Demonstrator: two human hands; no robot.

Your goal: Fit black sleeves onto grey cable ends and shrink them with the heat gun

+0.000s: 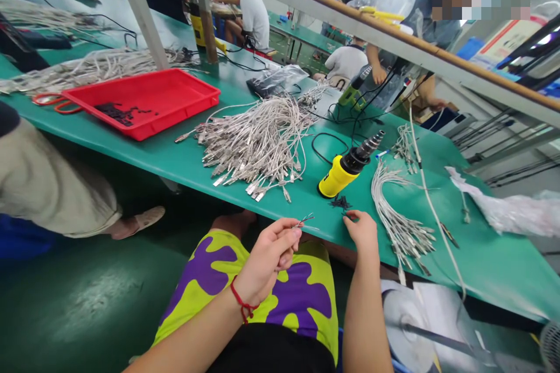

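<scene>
My left hand (268, 256), with a red string around its wrist, pinches a thin wire (305, 220) with splayed ends. My right hand (361, 232) sits just below a small heap of black pieces (340, 203) on the green workbench (280, 204), its fingertips pinched on something small and dark. Beyond the hands lies a large tangle of grey cables with metal connectors (256, 145). A yellow and black heat gun (343, 172) stands to the upper right of the left hand. A smaller cable bundle (400, 224) lies to the right of my right hand.
A red plastic tray (175, 99) holding black pieces stands on the bench, with orange-handled scissors (55, 102) beside it. More cable bundles (87, 70) lie behind. A white plastic sheet (503, 207) lies at the right. A person's arm and leg (52, 186) stand at the left.
</scene>
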